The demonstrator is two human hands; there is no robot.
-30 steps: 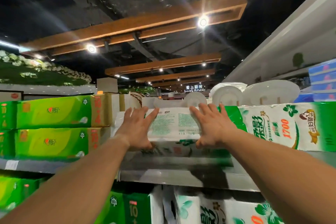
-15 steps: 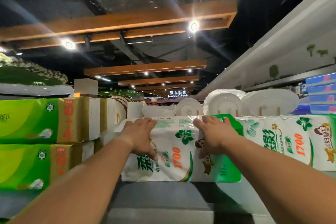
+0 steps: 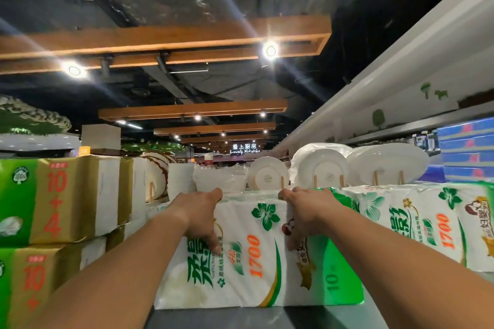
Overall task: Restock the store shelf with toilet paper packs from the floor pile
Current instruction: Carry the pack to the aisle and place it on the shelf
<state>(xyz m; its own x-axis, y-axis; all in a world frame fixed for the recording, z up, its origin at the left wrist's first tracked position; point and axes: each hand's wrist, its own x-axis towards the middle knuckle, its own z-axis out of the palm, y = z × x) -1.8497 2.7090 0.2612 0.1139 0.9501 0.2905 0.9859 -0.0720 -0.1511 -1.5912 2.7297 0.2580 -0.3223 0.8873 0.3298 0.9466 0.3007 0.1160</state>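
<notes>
We've got left hand (image 3: 199,215) & right hand (image 3: 307,218) clamped on the pack (image 3: 256,256), fingers over top, thumbs on front, prob. squaring it on the shelf (image 3: 267,319).

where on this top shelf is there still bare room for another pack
Bare grey shelf shows only along the front edge, before the toilet paper pack that both hands, left hand and right hand, grip. A narrow gap separates it from the green 10+4 packs. On the right a matching pack butts against it; white plates crowd behind.
</notes>
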